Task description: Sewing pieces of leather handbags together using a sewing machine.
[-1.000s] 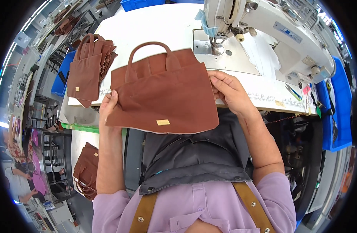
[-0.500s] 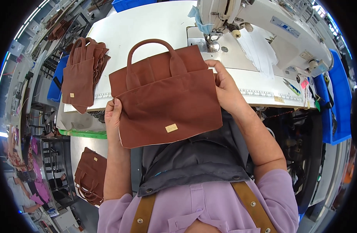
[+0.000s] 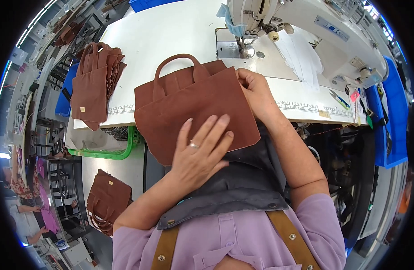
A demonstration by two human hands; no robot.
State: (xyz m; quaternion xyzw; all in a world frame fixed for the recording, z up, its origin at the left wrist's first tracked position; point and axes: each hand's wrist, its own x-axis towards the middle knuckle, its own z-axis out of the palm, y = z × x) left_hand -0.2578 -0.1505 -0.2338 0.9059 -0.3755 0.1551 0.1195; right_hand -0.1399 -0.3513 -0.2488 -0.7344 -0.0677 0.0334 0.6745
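Observation:
A reddish-brown handbag panel (image 3: 193, 105) with one looped handle is held up in front of me, over the table's front edge and my dark apron. My right hand (image 3: 256, 92) grips its upper right edge, fingers behind and out of sight. Across the lower front lies my left hand (image 3: 200, 150), fingers spread, a ring on one of them; it covers the spot of the small gold label. Beyond the panel stands the sewing machine (image 3: 247, 31), its needle area just behind the panel's top edge.
More brown bag panels (image 3: 92, 85) are stacked at the table's left, others (image 3: 108, 198) lower left. A green-rimmed basket (image 3: 126, 150) sits beside my left arm. Snips (image 3: 339, 100) and a blue bin (image 3: 391, 121) are on the right. A ruler strip (image 3: 301, 108) runs along the table edge.
My left hand has let go of the panel's left edge and moved right, onto its front, covering the label. The panel has tilted slightly; my right hand keeps its grip.

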